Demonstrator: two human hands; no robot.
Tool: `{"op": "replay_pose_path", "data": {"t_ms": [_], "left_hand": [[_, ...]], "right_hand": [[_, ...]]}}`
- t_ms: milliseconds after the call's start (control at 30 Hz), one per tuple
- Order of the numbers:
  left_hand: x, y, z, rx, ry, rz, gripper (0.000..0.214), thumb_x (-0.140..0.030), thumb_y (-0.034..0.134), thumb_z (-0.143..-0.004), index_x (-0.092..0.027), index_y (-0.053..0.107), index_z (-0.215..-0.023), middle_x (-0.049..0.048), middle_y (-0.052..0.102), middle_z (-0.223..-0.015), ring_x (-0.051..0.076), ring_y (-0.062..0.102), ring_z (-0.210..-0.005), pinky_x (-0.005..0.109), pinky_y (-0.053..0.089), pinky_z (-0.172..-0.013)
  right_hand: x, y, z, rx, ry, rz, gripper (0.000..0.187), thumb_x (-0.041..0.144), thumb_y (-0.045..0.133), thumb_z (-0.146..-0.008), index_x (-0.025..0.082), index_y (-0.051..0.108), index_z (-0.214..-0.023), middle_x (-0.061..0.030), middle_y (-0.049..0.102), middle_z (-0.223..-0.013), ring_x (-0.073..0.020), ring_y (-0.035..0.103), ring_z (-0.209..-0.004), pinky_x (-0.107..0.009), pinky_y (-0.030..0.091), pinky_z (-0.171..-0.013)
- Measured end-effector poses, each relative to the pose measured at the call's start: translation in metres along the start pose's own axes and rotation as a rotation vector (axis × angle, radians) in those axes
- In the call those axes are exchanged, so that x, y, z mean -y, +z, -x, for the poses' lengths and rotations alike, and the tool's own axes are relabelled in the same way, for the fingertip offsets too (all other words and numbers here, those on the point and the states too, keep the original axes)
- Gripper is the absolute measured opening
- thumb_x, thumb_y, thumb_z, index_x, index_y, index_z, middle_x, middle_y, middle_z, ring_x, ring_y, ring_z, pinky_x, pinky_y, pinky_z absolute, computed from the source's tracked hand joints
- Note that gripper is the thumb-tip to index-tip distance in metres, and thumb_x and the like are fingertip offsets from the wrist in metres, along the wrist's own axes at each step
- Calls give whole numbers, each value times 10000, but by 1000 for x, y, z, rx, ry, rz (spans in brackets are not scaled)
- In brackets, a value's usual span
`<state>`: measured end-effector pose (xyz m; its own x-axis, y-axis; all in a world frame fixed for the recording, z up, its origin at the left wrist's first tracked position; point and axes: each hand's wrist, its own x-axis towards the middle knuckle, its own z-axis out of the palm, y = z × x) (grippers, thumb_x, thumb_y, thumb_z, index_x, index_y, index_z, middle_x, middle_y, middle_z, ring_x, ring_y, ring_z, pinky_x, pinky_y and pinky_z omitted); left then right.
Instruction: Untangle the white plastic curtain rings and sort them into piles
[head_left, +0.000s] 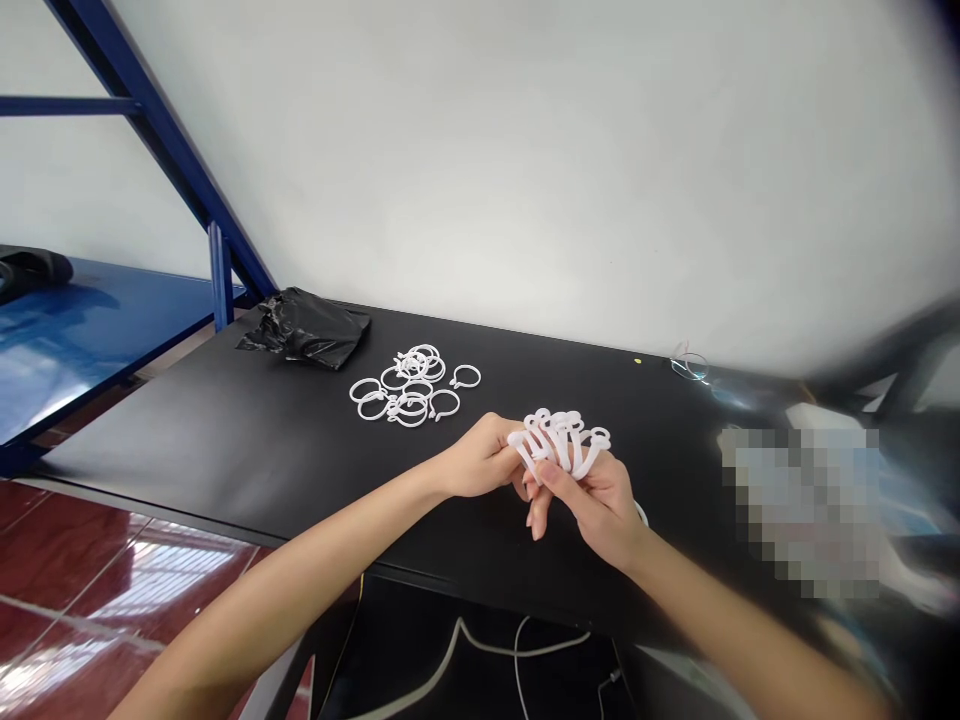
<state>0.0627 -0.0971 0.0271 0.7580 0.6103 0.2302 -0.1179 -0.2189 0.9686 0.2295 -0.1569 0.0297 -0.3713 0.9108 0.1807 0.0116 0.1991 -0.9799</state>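
Note:
A bunch of white plastic curtain rings point(556, 440) is held above the black table point(247, 430), with their small eyelets sticking upward. My right hand point(607, 505) is closed around the bunch, its thumb pressed along the front. From the left, my left hand point(480, 458) meets the same bunch, fingers bent and closed at the leftmost ring. Part of its fingertips is hidden behind the rings and the other hand. More white rings point(411, 367) lie loosely heaped on the table, beyond and left of my hands.
A crumpled black plastic bag point(307, 325) lies at the back left, near a blue metal frame point(169, 150). Glasses point(690, 365) rest by the wall. Blurred, partly pixelated packaging point(802, 510) stands at right. Pale cables point(450, 650) hang below the table's front edge.

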Motion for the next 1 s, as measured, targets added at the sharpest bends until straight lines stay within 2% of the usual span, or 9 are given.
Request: {"op": "replay_pose_path", "data": {"t_ms": [133, 300, 400, 467, 533, 633, 800, 900, 1000], "left_hand": [[-1, -3, 1, -20, -10, -92, 342, -165, 378, -909, -141, 523, -600, 6, 617, -555, 77, 557, -514, 183, 453, -557], [2, -14, 3, -149, 105, -554, 345, -279, 389, -965, -148, 565, -699, -1, 597, -621, 85, 509, -541, 196, 381, -551], [3, -17, 3, -183, 129, -792, 328, -326, 381, -970, -147, 574, -774, 10, 582, -649, 98, 480, -524, 213, 331, -517], [2, -17, 3, -180, 122, -841, 347, -290, 353, -966, -148, 557, -724, 15, 576, -636, 102, 474, -516, 221, 330, -523], [0, -16, 3, -143, 79, -758, 360, -227, 338, -951, -151, 529, -656, 10, 584, -621, 92, 475, -510, 215, 353, -542], [-5, -15, 2, -16, 1, -459, 385, -192, 323, -952, -146, 533, -633, 5, 623, -644, 83, 525, -566, 195, 426, -616], [-8, -16, 1, 109, -186, -17, 450, -338, 319, -984, -150, 478, -607, -18, 527, -562, 65, 458, -489, 183, 463, -544], [-8, -17, 0, 153, -263, 51, 401, -314, 361, -961, -145, 478, -617, -39, 505, -574, 36, 364, -431, 197, 491, -561], [-8, -16, 0, 131, -260, -15, 337, -216, 361, -924, -141, 502, -627, -13, 569, -629, 54, 452, -494, 172, 455, -528]], "right_hand": [[5, -1, -4, -6, 6, -5, 385, 407, 459, -988, 182, 678, -767, -32, 689, -548, -201, 688, -671, -375, 545, -792], [8, -2, -10, -69, 54, -89, 405, 436, 489, -970, 148, 699, -779, -64, 718, -677, -176, 685, -597, -310, 574, -619], [6, -1, -12, -115, 39, -84, 414, 435, 521, -955, 137, 705, -734, -69, 714, -670, -171, 686, -599, -297, 592, -612], [4, 0, -12, -112, 36, -71, 402, 431, 530, -951, 130, 715, -759, -72, 718, -682, -173, 695, -617, -297, 604, -624], [3, 0, -12, -102, 26, -68, 364, 414, 542, -949, 130, 723, -810, -69, 723, -712, -173, 705, -644, -295, 614, -641], [3, 0, -11, -80, 4, -61, 287, 357, 568, -944, 144, 724, -833, -52, 719, -748, -165, 714, -683, -290, 621, -683], [4, -7, -12, 7, -27, -65, 224, 308, 568, -945, 163, 738, -930, -65, 737, -832, -181, 718, -759, -269, 615, -629], [5, -11, -14, 47, 1, -46, 218, 312, 591, -928, 155, 743, -925, -81, 743, -854, -199, 718, -774, -276, 610, -601], [5, -11, -16, 32, 34, -28, 207, 318, 631, -900, 148, 737, -845, -67, 726, -814, -176, 701, -714, -275, 607, -608]]}}
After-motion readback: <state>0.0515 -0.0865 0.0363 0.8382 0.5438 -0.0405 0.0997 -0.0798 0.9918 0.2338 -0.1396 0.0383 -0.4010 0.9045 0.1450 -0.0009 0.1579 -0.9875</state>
